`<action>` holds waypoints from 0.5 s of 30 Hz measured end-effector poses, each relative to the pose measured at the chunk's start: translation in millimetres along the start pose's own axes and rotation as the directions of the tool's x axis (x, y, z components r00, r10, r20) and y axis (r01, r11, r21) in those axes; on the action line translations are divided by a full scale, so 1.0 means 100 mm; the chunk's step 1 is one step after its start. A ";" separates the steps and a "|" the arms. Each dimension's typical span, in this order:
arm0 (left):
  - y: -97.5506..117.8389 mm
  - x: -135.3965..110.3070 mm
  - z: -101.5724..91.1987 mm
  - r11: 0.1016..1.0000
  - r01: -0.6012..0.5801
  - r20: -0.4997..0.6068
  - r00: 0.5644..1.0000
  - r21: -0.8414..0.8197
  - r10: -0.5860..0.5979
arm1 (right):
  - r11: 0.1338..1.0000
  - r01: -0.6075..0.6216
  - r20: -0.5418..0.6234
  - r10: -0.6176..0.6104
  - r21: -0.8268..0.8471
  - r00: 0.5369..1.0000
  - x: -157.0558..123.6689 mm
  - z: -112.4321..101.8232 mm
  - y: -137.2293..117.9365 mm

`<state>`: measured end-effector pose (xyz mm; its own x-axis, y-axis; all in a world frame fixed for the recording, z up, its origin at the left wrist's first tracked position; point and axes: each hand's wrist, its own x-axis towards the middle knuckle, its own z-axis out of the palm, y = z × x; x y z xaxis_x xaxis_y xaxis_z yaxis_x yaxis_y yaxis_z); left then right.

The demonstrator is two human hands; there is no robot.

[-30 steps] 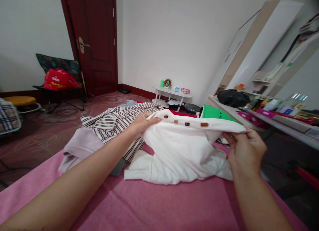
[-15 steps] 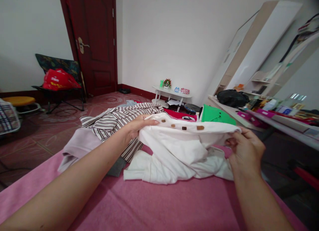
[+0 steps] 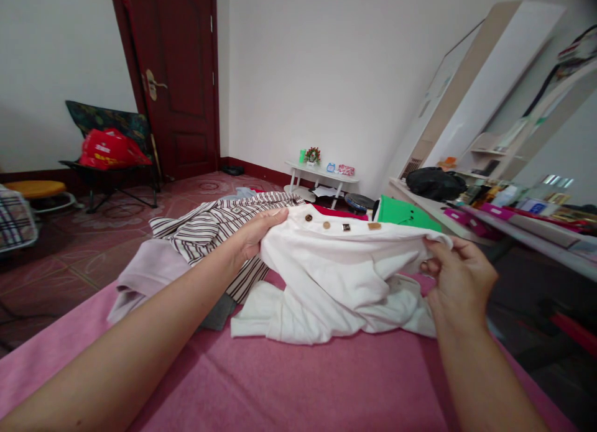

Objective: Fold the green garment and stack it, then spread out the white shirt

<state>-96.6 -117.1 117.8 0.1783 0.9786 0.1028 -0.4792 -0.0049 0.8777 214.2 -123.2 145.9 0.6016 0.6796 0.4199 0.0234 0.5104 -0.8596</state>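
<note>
White shirt point(image 3: 336, 276) is stretched between both hands above the pink bedspread point(image 3: 280, 388), with its lower folds resting on the cover. The left hand point(image 3: 256, 233) pinches one end of the buttoned edge and the right hand point(image 3: 459, 276) grips the other, fingers closed on the cloth. That edge, with its row of buttons point(image 3: 340, 224), runs left to right. Behind lie a striped shirt point(image 3: 205, 230) and a green garment point(image 3: 405, 214). A red bag point(image 3: 109, 149) sits on the chair point(image 3: 112, 118).

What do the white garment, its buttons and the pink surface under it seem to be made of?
White garment: soft matte fabric, probably knit cotton; it folds in thick, rounded creases. Buttons: brown, perhaps wood or plastic; too small to tell. Pink surface: fuzzy matte cloth, like towelling or fleece.
</note>
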 end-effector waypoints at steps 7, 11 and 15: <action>0.00 0.04 -0.05 0.993 -0.119 -0.079 0.990 -0.008 0.118 | 0.997 0.058 0.030 -0.059 0.043 0.998 0.01 -0.01 0.01; 0.00 0.05 -0.06 0.989 -0.146 -0.091 0.985 0.010 0.146 | 0.997 0.063 0.039 -0.065 0.051 0.997 0.01 0.00 0.03; 0.01 0.03 -0.05 0.989 -0.144 -0.087 0.985 0.030 0.146 | 0.996 0.049 0.042 -0.052 0.071 0.998 0.01 0.01 0.04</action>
<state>-101.0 -113.1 116.8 0.0312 0.9815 0.1891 -0.4737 -0.1521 0.8675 213.7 -120.4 143.5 0.5658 0.6732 0.4761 -0.0036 0.5794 -0.8150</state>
